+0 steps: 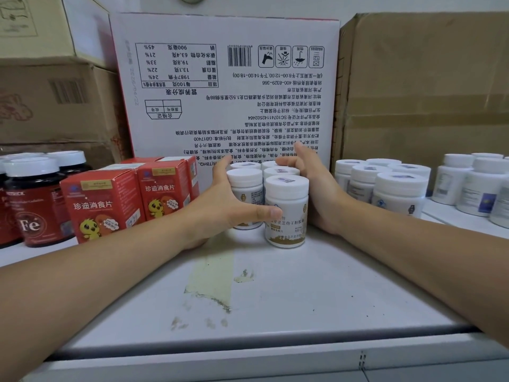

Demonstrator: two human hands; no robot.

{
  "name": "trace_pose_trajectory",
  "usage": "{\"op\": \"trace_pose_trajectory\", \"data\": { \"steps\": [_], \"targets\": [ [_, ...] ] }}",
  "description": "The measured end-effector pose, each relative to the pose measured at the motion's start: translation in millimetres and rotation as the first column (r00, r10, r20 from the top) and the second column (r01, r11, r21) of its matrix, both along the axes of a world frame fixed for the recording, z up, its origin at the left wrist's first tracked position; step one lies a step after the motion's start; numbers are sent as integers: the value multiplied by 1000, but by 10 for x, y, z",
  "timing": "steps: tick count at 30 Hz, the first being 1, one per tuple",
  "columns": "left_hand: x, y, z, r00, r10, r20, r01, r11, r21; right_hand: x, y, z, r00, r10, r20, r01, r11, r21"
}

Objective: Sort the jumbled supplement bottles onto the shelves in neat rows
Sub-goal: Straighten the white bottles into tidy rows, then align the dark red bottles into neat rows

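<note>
I'm in the squaring-up step. A cluster of white bottles stands on the shelf just in front of the white carton, between the red boxes and another group of white jars to the right. My left hand is clamped on the left flank of the cluster, its thumb laid across the front bottle and its fingers reaching round the back. My right hand is pressed to the right flank, its fingers curled over the rear caps. Together the two hands squeeze the group as a block. Every bottle I can see stands upright, cap up and base on the shelf, so the long axis is vertical. The front bottle's printed label faces me. The group seems to run in two files back toward the carton, with the front bottle a little forward of its neighbour. I judge the next move is to even out the front edge and set the block parallel to the shelf lip, either nudged back or drawn forward. That calls for even pressure low on the bodies rather than at the caps, since tall narrow bottles pushed high could tip. I can't tell how the hidden rear bottles are seated.
</note>
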State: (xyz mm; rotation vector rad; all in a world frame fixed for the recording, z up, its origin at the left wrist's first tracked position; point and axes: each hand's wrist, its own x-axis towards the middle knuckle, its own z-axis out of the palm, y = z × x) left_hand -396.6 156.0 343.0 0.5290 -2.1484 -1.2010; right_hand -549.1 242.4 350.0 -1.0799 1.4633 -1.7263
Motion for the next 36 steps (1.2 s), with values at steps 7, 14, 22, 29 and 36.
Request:
{"op": "trace_pose_trajectory", "data": {
  "steps": [7, 14, 22, 29, 36],
  "targets": [
    [-3, -32, -19, 1000, -1, 7, 1, 1000, -2, -6, 18, -7, 1000, 3, -26, -3, 1000, 3],
    [12, -85, -22, 998, 28, 55, -23, 996, -82, 3, 23, 15, 996, -21, -84, 19, 1000, -23],
    [131, 87, 226, 993, 76, 95, -51, 970, -239, 149, 173, 222, 961, -147, -232, 131, 988, -82],
    [550, 261, 739, 955, 196, 224, -61, 865, -499, 379, 352, 580, 836, -337, -432, 185, 916, -357],
    [1295, 87, 875, 897, 367, 247, -137, 762, -632, 973, 87, 771, 877, -194, -440, 74, 959, -275]
  ]
}}
